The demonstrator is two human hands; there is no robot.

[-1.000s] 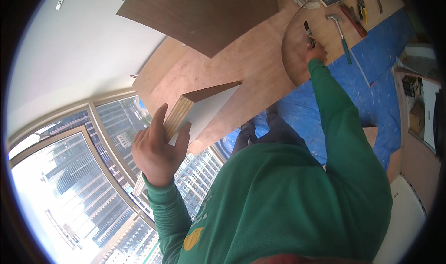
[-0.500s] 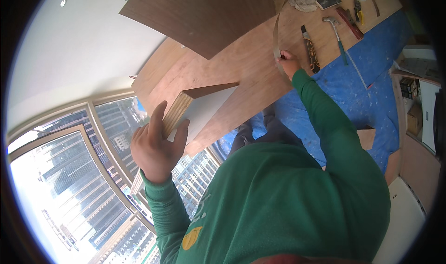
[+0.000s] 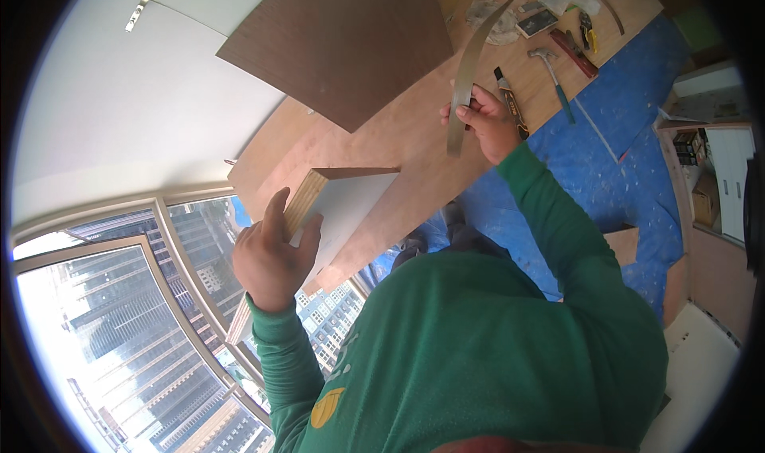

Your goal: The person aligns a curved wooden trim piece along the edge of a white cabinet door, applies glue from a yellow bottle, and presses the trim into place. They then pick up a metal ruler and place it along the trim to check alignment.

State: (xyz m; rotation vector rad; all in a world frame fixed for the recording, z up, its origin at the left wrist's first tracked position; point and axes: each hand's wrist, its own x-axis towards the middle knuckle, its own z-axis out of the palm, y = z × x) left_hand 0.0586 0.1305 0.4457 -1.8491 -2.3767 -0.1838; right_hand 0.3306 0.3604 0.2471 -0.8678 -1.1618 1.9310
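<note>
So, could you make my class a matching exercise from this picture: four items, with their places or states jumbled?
Items
1. left hand
2. right hand
3. hammer
4. utility knife

Places or states
A. teal handle, reaching past the edge of the table over blue sheeting
B. holding a thin curved strip
C. lying on the table, near the right hand
D. grasping the end of a white-faced board

Pairs: 1-D, 2-B, 3-A, 4-C

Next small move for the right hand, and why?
I'd probably bring the strip in the right hand across toward the board: the board's layered edge looks uncovered, the left hand already grips the board there, and the strip's near end sticks out past the fingers, apart from the board.
</note>
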